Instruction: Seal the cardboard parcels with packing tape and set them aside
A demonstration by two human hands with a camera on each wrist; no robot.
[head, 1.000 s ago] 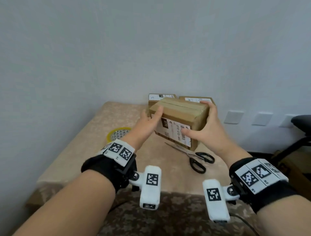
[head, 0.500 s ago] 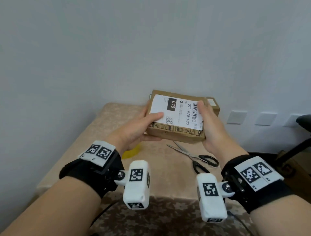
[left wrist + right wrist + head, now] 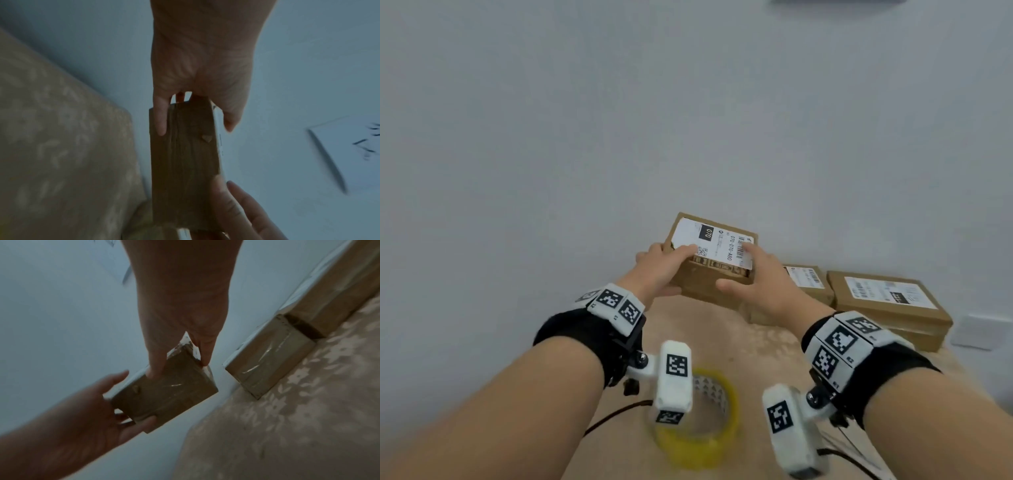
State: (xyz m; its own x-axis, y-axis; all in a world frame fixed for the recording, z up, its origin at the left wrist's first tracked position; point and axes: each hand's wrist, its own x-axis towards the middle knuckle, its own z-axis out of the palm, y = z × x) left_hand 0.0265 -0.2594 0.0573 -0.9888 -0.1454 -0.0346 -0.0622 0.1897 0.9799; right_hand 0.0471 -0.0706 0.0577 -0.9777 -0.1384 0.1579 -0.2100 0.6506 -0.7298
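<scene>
I hold a brown cardboard parcel point(image 3: 714, 274) with a white shipping label on top, in the air near the wall at the table's back. My left hand point(image 3: 681, 270) grips its left end, thumb on the label and fingers underneath. At the right end my right hand point(image 3: 734, 265) grips it, fingers on the label and thumb on the near side. The left wrist view looks along the taped side point(image 3: 183, 162), which my left hand point(image 3: 195, 129) clasps. In the right wrist view my right hand point(image 3: 177, 369) pinches the parcel's end point(image 3: 170, 391). A yellow tape roll point(image 3: 702, 421) lies under my wrists.
Two labelled parcels point(image 3: 806, 282) point(image 3: 887, 301) lie side by side against the wall at the back right; the nearer one point(image 3: 267, 360) has shiny tape on its end. The table point(image 3: 767, 346) wears a beige patterned cloth. A white wall socket point(image 3: 972, 332) is at the far right.
The parcel was turned label-up, then carried up and away toward the back wall, left of the two other parcels. The view has swung; the scissors have dropped out of sight.
</scene>
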